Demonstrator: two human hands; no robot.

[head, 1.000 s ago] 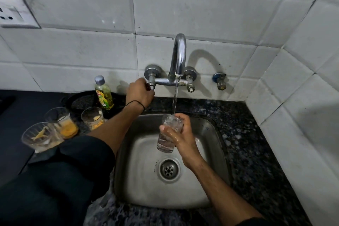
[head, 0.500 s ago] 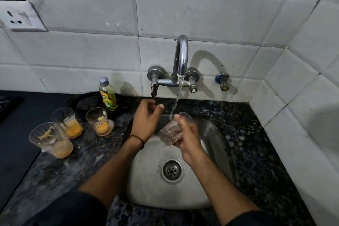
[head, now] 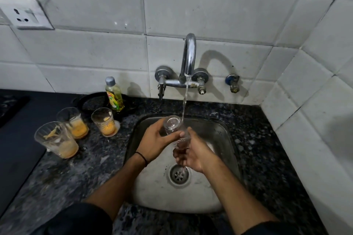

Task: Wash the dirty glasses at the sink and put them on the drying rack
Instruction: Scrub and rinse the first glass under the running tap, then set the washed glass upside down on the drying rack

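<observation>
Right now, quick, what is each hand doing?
Left hand: closed round the tilted glass.
Right hand: closed round the same glass, at its lower end.

A clear glass [head: 174, 129] is tilting mid-frame over the sink [head: 226, 140]; three orange-stained glasses [head: 104, 122] are standing centre-left.

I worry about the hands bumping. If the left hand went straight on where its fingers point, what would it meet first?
The left hand grips the glass, so that comes first; just beyond lies the right hand, holding the same glass. How close their fingers are is unclear.
</observation>
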